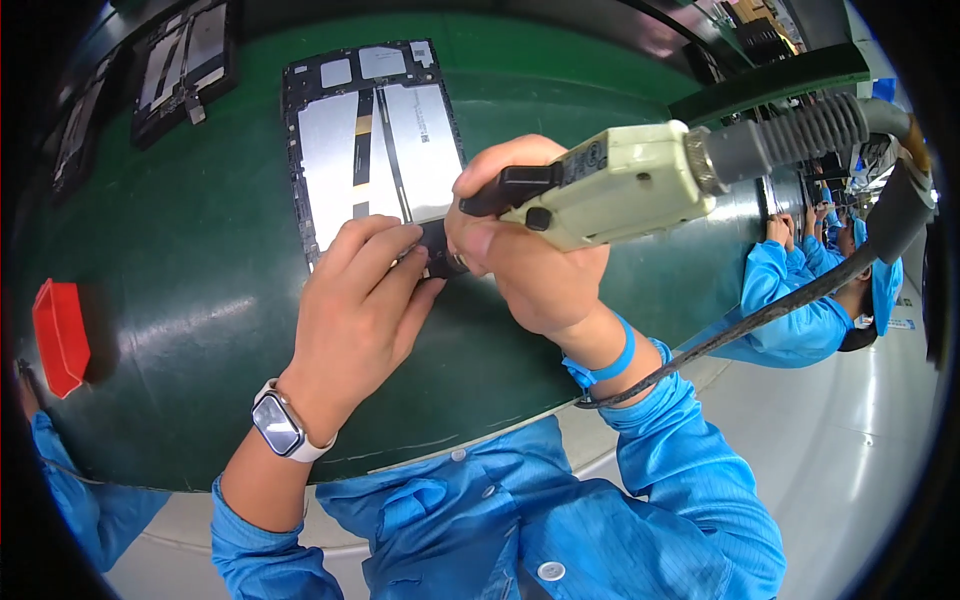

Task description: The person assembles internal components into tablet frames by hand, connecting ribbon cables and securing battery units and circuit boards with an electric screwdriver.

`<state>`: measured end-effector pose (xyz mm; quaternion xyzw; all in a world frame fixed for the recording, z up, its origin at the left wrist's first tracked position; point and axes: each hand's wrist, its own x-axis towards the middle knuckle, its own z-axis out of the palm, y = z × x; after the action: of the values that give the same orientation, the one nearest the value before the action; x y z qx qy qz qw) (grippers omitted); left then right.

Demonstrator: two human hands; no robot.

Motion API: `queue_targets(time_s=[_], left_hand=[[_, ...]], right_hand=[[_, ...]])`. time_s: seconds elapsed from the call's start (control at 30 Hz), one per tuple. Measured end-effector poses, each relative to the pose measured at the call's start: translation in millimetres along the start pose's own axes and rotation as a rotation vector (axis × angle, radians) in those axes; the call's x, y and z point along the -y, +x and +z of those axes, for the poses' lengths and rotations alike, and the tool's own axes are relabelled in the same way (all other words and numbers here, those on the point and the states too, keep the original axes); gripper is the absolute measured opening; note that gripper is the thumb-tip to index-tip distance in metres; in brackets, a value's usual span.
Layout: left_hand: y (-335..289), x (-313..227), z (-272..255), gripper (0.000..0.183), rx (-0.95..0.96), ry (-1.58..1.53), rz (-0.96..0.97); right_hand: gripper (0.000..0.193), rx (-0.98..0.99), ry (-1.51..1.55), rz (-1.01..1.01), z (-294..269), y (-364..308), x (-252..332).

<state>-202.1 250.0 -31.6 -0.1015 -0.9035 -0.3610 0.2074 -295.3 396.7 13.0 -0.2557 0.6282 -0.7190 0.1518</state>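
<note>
An opened tablet (440, 135), with a black frame, silver plates and dark ribbon cables, lies on the green bench in front of me. My right hand (535, 235) is wrapped round a cream-and-black electric screwdriver (640, 185). Its body slants up to the right, and its dark front end points down at the tablet's near edge. The tip itself is hidden by my fingers. Beside it, my left hand (355, 310) has its fingers bent and bunched together on the tablet's near edge. Whether a small part sits under those fingertips cannot be seen.
A red tray (60, 338) stands at the left of the green bench (200, 410). More opened tablets (180, 70) lie at the far left. A thick cable (780, 310) runs from the screwdriver's rear past my right wrist. Co-workers in blue (800, 310) are at the right; another sleeve shows lower left.
</note>
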Motion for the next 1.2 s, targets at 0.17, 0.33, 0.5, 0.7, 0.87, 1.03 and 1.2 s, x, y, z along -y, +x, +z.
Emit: queue_targets(time_s=[0.17,0.33,0.5,0.7,0.87,1.03,1.2], left_hand=[[2,3,5,0.018,-0.059,-0.064,-0.071],[8,5,5,0.014,-0.023,-0.064,-0.177],[14,5,6,0.012,0.029,-0.026,-0.235],[3,10,4,0.033,0.073,0.090,0.009],[-10,17,15,0.032,0.053,0.217,0.130],[-6,5,15,0.025,0.024,0.104,-0.015],[-1,-7,14,0.023,0.015,0.032,-0.191]], right_hand=[[0.028,-0.004,0.027,-0.030,3,2,-7],[0.027,0.012,0.007,-0.016,6,3,-12],[0.026,0.014,-0.005,-0.048,3,5,-16],[0.032,-0.057,0.048,-0.064,-20,11,-7],[0.028,-0.069,0.233,-0.149,-51,11,-1],[0.027,-0.160,0.199,-0.166,-62,6,-11],[0.030,-0.201,0.035,-0.132,-63,7,-3]])
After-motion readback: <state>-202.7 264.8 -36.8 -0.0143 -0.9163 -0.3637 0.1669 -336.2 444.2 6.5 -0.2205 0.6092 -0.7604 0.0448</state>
